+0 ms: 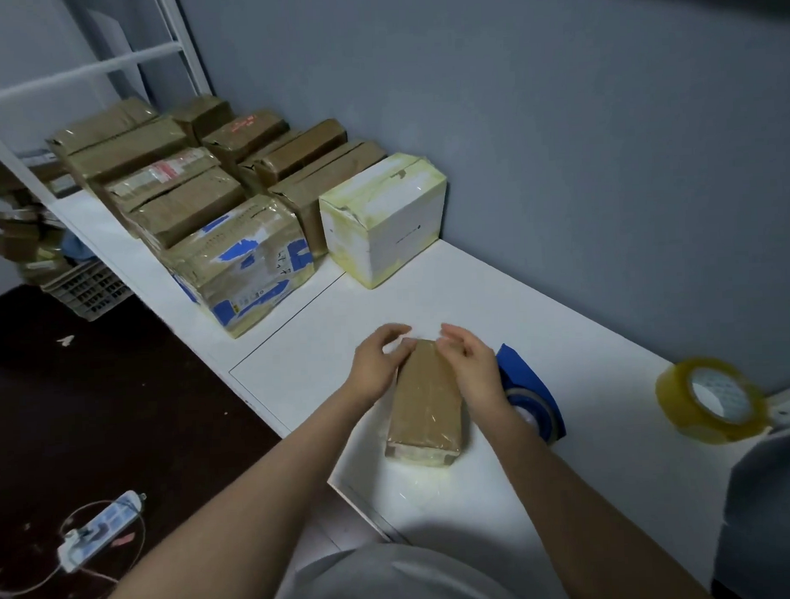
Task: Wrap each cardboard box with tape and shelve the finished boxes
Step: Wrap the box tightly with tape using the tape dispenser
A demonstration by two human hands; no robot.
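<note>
A small brown cardboard box (426, 399), shiny with clear tape, lies on the white table (541, 321) in front of me. My left hand (377, 362) lies against the box's far left side with fingers loosely bent. My right hand (469, 364) rests on its far right top edge, fingers relaxed and slightly lifted. A blue tape dispenser (533, 393) lies just right of the box, partly behind my right wrist. A loose roll of clear yellowish tape (712, 398) stands farther right on the table.
Several taped brown boxes (174, 190) are stacked at the table's far left, with a blue-marked box (244, 264) and a white box (386, 219) nearest. A grey crate (86, 290) and a power strip (101, 529) are on the dark floor. A wall runs along the right.
</note>
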